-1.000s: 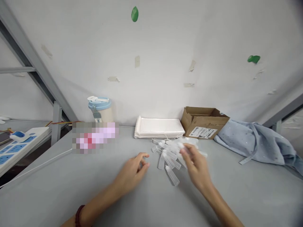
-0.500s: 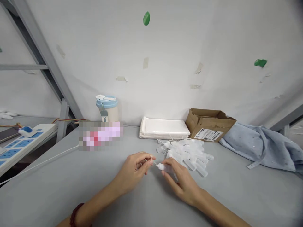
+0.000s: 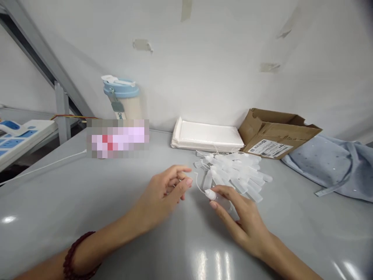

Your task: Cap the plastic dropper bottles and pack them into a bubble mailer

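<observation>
My right hand [image 3: 241, 221] grips a small translucent squeeze bottle [image 3: 222, 203] between thumb and fingers, its white cap end pointing left. From that cap a thin white cord [image 3: 197, 182] curves up and leftward, its far end loose. To the left of the cord is my left hand [image 3: 171, 186], thumb and index finger apart with nothing between them, the other fingers loosely curled. Just beyond my right hand lies a heap of similar translucent bottles [image 3: 236, 171], several of them with white cords.
Behind the heap are a stack of white padded envelopes [image 3: 210, 133] and an open cardboard box [image 3: 271, 134], with grey-blue cloth [image 3: 344, 167] at the right. A blue-lidded cup [image 3: 122, 93] stands at the back left, behind a blurred pink object [image 3: 125, 137]. A power strip [image 3: 23, 136] is far left.
My left hand has let go of the cord, which now hangs free in a curve. My right hand still holds the bottle. The head view has tilted down and come closer.
</observation>
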A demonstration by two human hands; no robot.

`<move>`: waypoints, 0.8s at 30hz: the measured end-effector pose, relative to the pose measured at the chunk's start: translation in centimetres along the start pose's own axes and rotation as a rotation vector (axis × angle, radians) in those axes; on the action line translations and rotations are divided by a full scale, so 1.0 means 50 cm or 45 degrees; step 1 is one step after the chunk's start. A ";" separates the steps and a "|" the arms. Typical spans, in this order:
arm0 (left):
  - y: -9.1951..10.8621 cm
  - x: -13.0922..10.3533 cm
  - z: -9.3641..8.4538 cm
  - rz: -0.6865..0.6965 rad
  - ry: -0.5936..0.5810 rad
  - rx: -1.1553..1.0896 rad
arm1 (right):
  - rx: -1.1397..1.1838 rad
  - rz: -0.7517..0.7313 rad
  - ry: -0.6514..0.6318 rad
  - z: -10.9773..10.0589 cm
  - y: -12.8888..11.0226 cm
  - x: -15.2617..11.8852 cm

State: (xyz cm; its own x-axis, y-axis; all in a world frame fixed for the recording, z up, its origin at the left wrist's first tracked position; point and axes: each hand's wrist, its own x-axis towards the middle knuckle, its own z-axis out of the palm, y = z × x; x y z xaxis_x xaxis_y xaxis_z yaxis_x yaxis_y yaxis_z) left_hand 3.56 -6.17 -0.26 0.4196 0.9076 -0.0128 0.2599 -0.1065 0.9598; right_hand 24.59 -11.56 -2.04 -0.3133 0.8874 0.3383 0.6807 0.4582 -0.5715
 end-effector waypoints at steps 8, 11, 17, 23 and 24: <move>0.008 -0.008 0.005 0.061 -0.045 -0.111 | 0.079 0.013 -0.026 -0.010 -0.011 0.000; 0.010 -0.012 0.005 0.016 -0.002 -0.168 | 0.106 0.021 -0.047 -0.010 -0.010 0.001; 0.011 -0.007 0.005 -0.043 -0.030 -0.205 | 0.121 0.044 -0.075 -0.004 -0.011 -0.003; 0.005 -0.001 0.005 -0.178 -0.046 -0.144 | 0.146 0.034 -0.044 -0.002 -0.011 -0.003; 0.005 0.000 0.005 -0.172 -0.070 -0.143 | 0.144 0.021 -0.048 -0.002 -0.011 -0.003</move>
State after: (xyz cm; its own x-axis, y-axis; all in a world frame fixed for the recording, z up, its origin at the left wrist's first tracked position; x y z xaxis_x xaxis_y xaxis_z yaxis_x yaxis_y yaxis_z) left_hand 3.81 -6.31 -0.10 0.4355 0.8866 -0.1558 0.2197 0.0632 0.9735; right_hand 24.34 -11.96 -1.74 -0.3285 0.8952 0.3011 0.6074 0.4444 -0.6585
